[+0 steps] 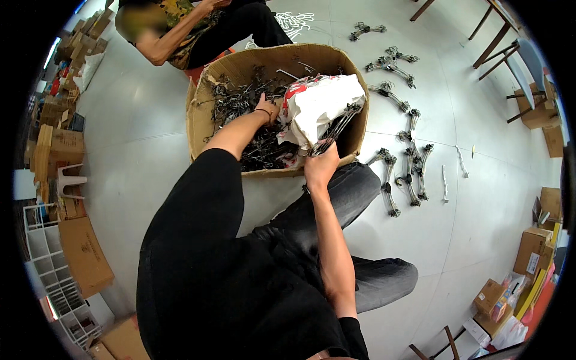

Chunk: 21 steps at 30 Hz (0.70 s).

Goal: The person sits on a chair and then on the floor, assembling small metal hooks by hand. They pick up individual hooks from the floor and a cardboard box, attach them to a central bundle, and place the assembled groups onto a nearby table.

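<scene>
A large open cardboard box (pixel 198 129) stands before me, with a tangle of thin black clip hangers (pixel 237 99) inside. My left hand (pixel 268 110) reaches into it, among the hangers and beside a crumpled white and red plastic bag (pixel 321 105). One digit of that hand points up; the other fingers are hidden. Close to the box's near right side, my right hand (pixel 322 165) is closed around a bundle of black hangers (pixel 339 129). The bundle slants up and right, lying against the bag.
Several bundles of black hangers (pixel 411 165) lie on the grey floor to the right. White hangers (pixel 294 23) are piled beyond the box, near a seated person (pixel 174 30). Blue chairs (pixel 522 75) stand at far right; cartons (pixel 84 255) line the left.
</scene>
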Each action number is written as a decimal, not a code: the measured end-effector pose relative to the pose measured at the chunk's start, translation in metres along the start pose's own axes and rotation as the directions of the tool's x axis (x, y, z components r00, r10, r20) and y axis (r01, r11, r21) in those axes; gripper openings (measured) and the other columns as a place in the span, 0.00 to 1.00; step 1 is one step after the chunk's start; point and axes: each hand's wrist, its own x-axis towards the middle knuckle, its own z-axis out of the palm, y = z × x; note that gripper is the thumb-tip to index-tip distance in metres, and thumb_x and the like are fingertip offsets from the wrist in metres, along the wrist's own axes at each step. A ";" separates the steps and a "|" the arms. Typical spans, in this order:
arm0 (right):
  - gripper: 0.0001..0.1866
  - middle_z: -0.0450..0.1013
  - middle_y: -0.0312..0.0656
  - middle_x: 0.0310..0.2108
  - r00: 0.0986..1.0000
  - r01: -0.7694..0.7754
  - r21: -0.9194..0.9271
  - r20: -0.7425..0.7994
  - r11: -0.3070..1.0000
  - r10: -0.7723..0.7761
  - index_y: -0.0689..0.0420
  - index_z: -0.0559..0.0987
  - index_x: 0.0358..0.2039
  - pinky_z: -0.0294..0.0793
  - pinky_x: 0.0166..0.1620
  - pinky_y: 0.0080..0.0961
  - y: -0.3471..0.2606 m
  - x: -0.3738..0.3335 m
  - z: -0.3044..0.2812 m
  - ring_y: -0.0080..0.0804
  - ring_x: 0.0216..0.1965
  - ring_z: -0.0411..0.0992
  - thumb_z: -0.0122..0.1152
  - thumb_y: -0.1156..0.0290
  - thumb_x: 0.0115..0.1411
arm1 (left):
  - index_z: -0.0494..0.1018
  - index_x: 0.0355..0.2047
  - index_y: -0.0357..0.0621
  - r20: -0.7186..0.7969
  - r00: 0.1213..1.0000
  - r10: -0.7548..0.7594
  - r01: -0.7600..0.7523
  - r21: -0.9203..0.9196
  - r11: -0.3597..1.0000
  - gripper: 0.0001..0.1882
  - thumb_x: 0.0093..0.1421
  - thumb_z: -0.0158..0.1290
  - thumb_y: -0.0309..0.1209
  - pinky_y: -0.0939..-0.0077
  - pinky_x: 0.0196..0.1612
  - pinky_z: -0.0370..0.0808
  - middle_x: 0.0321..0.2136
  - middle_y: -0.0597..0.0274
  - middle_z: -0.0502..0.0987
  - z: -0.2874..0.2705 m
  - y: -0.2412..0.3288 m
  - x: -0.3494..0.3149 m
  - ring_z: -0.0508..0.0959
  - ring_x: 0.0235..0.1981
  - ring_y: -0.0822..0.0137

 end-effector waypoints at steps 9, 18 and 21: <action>0.10 0.75 0.54 0.28 1.000 0.012 -0.028 0.004 1.000 -0.011 0.63 0.72 0.33 0.73 0.39 0.34 -0.005 -0.009 0.003 0.53 0.34 0.77 0.62 0.82 0.50 | 0.79 0.46 0.48 -0.145 0.989 0.015 -0.020 -0.030 0.999 0.19 0.52 0.59 0.34 0.46 0.59 0.56 0.42 0.55 0.83 0.029 -0.016 -0.001 0.82 0.46 0.56; 0.08 0.75 0.53 0.26 0.999 0.039 0.017 -0.033 0.999 -0.038 0.63 0.73 0.33 0.73 0.37 0.33 -0.009 0.008 0.002 0.47 0.31 0.78 0.59 0.83 0.52 | 0.79 0.43 0.44 -0.240 0.966 0.093 -0.081 0.059 0.995 0.17 0.54 0.55 0.35 0.35 0.60 0.55 0.38 0.53 0.83 0.025 -0.007 0.004 0.81 0.45 0.51; 0.06 0.73 0.51 0.23 0.998 0.060 0.046 -0.013 0.997 -0.060 0.63 0.72 0.31 0.73 0.35 0.30 -0.020 0.026 -0.003 0.41 0.26 0.76 0.58 0.83 0.52 | 0.80 0.36 0.45 -0.199 0.972 0.127 -0.123 0.028 0.992 0.16 0.49 0.58 0.40 0.38 0.57 0.59 0.33 0.54 0.83 -0.003 -0.005 0.006 0.82 0.41 0.52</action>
